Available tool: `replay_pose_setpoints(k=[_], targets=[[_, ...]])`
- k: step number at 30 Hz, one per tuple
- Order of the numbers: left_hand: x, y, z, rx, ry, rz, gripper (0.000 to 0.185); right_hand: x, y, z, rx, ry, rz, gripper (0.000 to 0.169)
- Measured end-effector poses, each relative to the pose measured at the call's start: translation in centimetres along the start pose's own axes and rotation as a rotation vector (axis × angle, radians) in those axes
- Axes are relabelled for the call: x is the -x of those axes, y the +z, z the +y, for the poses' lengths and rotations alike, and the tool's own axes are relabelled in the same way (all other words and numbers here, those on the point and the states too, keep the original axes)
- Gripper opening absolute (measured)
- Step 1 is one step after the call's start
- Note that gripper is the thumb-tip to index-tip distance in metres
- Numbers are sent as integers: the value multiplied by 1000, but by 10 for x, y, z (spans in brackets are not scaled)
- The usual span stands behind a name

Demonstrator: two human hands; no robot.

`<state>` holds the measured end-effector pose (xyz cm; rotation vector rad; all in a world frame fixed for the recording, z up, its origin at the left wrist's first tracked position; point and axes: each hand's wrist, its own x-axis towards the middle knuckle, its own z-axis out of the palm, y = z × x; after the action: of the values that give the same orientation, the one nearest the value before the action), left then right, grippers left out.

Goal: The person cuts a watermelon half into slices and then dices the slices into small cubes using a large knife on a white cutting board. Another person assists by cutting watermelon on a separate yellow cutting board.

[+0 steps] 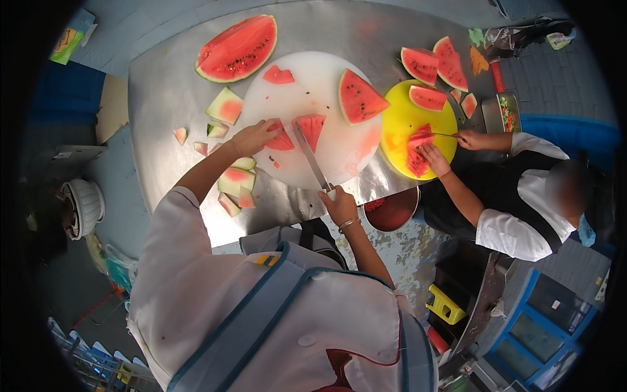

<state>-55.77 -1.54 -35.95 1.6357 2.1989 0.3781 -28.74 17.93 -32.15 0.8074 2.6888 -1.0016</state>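
My right hand grips the white handle of a kitchen knife, its blade pointing up and left over a round white cutting board. The blade lies along the left side of a sliced piece of red watermelon flesh. Just left of it, my left hand rests with its fingers on another piece of watermelon flesh, partly covering it. A watermelon wedge with rind lies at the board's right edge. Near the top of the board is a small flesh scrap.
A large watermelon section and several rind pieces lie on the steel table. At right, a co-worker cuts watermelon on a yellow board. Below the table edge stands a bowl with red bits. A yellow stool is behind.
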Motion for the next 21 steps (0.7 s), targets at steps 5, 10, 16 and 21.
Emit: replay_pose_setpoints(k=[5,10,16,21], targets=[[-33,20,17,53,120,156,65,-9,-7,5,45,123,15,43],[-43,25,27,-79,180,208,54,-7,-13,2,-30,120,35,41],[-27,44,62,432,-282,678,34,12,4,-12,-174,77,67,36],[-46,80,71,857,-753,967,31,13,-13,-7,-120,38,57,35]])
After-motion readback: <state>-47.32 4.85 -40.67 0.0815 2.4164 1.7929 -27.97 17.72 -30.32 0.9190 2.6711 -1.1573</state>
